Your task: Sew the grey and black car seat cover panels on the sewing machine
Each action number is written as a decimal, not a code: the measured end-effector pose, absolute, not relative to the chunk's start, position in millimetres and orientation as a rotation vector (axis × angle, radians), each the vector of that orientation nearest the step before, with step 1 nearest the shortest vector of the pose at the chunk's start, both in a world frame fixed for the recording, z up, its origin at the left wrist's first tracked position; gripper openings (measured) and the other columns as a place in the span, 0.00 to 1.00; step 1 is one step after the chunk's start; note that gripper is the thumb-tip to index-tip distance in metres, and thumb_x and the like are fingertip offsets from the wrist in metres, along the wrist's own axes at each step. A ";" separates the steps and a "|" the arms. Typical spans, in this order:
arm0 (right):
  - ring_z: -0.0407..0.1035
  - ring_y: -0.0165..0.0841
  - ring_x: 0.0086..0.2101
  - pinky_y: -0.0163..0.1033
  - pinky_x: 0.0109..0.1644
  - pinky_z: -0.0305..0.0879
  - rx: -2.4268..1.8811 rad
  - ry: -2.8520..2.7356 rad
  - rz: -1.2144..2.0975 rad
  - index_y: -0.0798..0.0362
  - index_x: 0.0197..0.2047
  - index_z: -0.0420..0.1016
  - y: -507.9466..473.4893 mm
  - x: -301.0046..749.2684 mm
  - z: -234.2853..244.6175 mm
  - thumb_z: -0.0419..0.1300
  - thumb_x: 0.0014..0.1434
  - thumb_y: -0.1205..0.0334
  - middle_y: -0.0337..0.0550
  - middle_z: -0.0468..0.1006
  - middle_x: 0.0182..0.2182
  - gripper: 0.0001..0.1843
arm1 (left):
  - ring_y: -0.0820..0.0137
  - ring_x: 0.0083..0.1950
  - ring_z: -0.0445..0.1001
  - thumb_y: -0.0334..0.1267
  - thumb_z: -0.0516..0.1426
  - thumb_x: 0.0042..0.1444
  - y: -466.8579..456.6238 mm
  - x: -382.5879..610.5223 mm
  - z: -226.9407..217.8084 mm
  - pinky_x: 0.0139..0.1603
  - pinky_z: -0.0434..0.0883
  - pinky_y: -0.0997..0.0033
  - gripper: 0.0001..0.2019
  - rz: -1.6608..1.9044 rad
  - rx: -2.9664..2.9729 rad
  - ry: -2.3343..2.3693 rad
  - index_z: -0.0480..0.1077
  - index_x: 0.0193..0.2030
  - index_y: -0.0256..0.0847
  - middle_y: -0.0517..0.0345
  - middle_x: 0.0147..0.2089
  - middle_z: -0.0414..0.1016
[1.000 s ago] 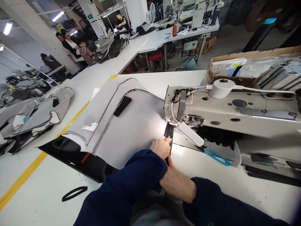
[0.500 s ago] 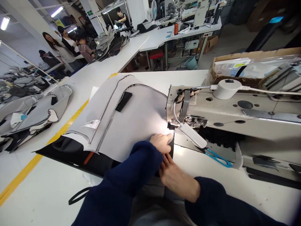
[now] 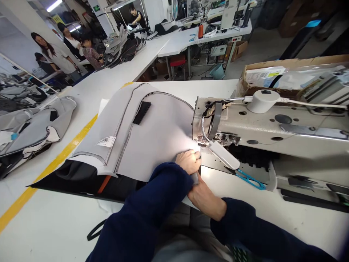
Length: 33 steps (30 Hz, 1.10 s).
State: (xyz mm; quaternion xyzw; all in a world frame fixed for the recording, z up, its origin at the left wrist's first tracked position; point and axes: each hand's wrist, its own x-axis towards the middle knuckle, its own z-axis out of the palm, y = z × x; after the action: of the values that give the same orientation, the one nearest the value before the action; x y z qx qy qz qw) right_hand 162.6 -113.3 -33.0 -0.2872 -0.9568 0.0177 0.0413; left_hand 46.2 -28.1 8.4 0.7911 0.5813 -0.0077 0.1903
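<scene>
A large grey fabric piece (image 3: pixel 160 120) with dark-edged seams, a black patch and a white label lies over black material (image 3: pixel 73 182). Its right edge runs under the head of a sewing machine (image 3: pixel 234 120), where a lamp lights the spot by the needle. My left hand (image 3: pixel 188 161) is closed with bent fingers on the fabric edge, just in front of the needle area. Just below it, my right hand (image 3: pixel 205 198) grips the edge of the same fabric, its fingertips partly hidden by the cloth and my left sleeve.
Blue thread snips (image 3: pixel 251 180) lie beside the machine bed. An open cardboard box (image 3: pixel 294 65) stands behind the machine. Another grey sewn cover (image 3: pixel 35 127) lies on the left, past a yellow tape line (image 3: pixel 73 143). Several people are in the background at left.
The fabric has slid slightly toward the machine. My left hand has turned into a more closed grip, and my right hand's fingers have gone under the fabric edge. The view has shifted a little.
</scene>
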 end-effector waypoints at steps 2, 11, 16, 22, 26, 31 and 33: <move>0.72 0.42 0.36 0.51 0.47 0.66 -0.991 -2.885 -0.006 0.61 0.43 0.77 -132.0 159.1 -38.8 0.52 0.57 0.77 0.54 0.79 0.34 0.15 | 0.68 0.48 0.72 0.42 0.42 0.65 -45.5 32.8 6.5 0.51 0.69 0.69 0.18 0.170 2.297 1.446 0.71 0.50 0.44 0.54 0.50 0.72; 0.64 0.51 0.55 0.55 0.59 0.59 -1.080 -2.619 -0.032 0.68 0.54 0.69 -184.5 131.9 -71.3 0.59 0.61 0.53 0.68 0.71 0.53 0.27 | 0.62 0.71 0.48 0.29 0.52 0.46 -91.0 -25.1 -5.4 0.72 0.43 0.52 0.33 -0.014 2.674 0.838 0.62 0.63 0.40 0.54 0.69 0.56; 0.65 0.53 0.54 0.57 0.58 0.60 -1.071 -2.623 -0.036 0.68 0.53 0.70 -182.2 128.1 -67.4 0.61 0.59 0.50 0.70 0.71 0.52 0.29 | 0.65 0.71 0.51 0.29 0.49 0.56 -90.5 -19.0 -17.6 0.72 0.49 0.58 0.24 0.003 2.797 0.754 0.65 0.61 0.37 0.53 0.67 0.59; 0.66 0.53 0.52 0.61 0.58 0.57 -1.053 -2.612 0.018 0.69 0.52 0.70 -180.0 127.3 -62.4 0.59 0.60 0.48 0.72 0.72 0.50 0.30 | 0.66 0.67 0.59 0.29 0.46 0.63 -96.2 -17.1 -35.0 0.67 0.60 0.62 0.19 0.224 2.820 0.752 0.68 0.57 0.35 0.51 0.63 0.66; 0.66 0.52 0.52 0.57 0.59 0.57 -1.060 -2.599 0.020 0.69 0.54 0.69 -180.1 128.2 -64.0 0.58 0.60 0.45 0.70 0.72 0.50 0.33 | 0.63 0.66 0.61 0.30 0.46 0.62 -91.6 -21.0 -44.9 0.65 0.62 0.60 0.18 0.318 2.805 0.687 0.70 0.55 0.34 0.49 0.61 0.68; 0.65 0.52 0.52 0.54 0.59 0.56 -1.089 -2.544 -0.025 0.68 0.53 0.70 -172.8 127.0 -70.5 0.60 0.57 0.42 0.68 0.72 0.50 0.35 | 0.65 0.62 0.65 0.31 0.47 0.61 -78.9 -20.4 -50.5 0.62 0.65 0.62 0.17 0.317 2.751 0.662 0.72 0.52 0.36 0.48 0.57 0.71; 0.65 0.52 0.53 0.53 0.60 0.55 -1.090 -2.525 -0.039 0.68 0.53 0.71 -165.4 125.6 -71.8 0.60 0.57 0.42 0.67 0.72 0.50 0.35 | 0.66 0.58 0.68 0.31 0.48 0.61 -71.9 -19.3 -49.5 0.59 0.67 0.64 0.16 0.337 2.723 0.671 0.73 0.49 0.37 0.50 0.55 0.73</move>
State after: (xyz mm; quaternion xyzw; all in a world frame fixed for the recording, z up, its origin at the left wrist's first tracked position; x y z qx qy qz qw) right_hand 125.6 -165.4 -71.8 -0.3888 -0.9005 -0.0140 0.1942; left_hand -19.3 -71.9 -49.5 0.9520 0.2345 0.1178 0.1577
